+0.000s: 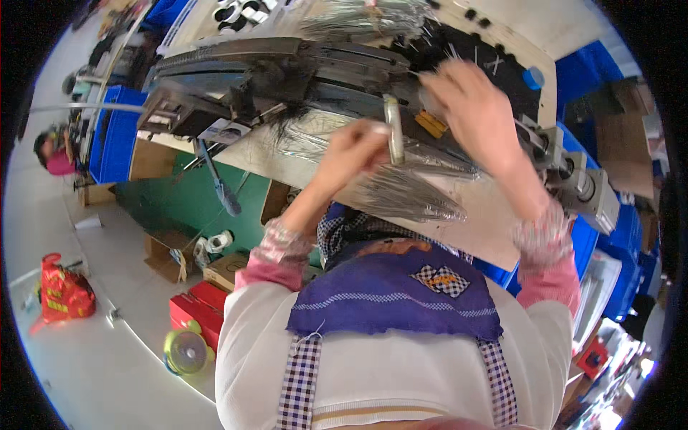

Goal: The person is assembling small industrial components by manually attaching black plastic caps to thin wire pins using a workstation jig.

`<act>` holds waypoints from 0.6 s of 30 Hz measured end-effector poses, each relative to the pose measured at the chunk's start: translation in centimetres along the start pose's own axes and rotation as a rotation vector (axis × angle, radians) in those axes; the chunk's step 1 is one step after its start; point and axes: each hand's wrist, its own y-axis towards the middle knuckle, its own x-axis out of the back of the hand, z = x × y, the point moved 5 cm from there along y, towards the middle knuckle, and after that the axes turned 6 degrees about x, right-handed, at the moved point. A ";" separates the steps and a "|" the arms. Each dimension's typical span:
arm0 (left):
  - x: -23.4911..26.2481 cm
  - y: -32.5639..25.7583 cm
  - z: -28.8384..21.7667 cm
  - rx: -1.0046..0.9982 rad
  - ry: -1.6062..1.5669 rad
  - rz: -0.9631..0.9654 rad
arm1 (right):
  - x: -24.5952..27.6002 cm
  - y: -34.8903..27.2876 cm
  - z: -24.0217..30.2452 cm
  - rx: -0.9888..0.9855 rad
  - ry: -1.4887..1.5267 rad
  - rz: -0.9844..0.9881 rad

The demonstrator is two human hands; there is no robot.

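Note:
My left hand (355, 152) is closed, fingers bent together near a pale upright tube (394, 132) at the bench's middle. Something whitish shows at its fingertips, too small to make out. To the right, my right hand (469, 104) is raised over the bench and smeared by motion; its fingers bend inward, and what they hold, if anything, is hidden. Just below its fingertips lies a yellow block (430, 123). Bundles of thin grey wire-like strands (412, 195) lie near my apron. Beyond my hands runs a long dark machine bed (344, 72).
A heap of black tufts (469, 61) and a blue cap (532, 78) lie at the far right. Grey metal fixtures (588, 190) line the right edge. Blue bins (115, 136) stand at the left. On the floor are a red bag (64, 290) and a small fan (188, 351).

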 end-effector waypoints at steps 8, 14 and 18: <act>14.3 -0.8 2.3 -0.051 -0.511 -0.539 | -8.0 -6.2 -3.2 -0.440 0.064 0.226; 14.2 0.3 4.1 -0.007 -0.447 -0.562 | -6.0 -8.3 -2.3 -0.456 0.130 0.391; 11.2 -1.3 2.7 -0.304 -0.532 -0.562 | -2.1 -12.5 1.3 -0.423 0.235 0.097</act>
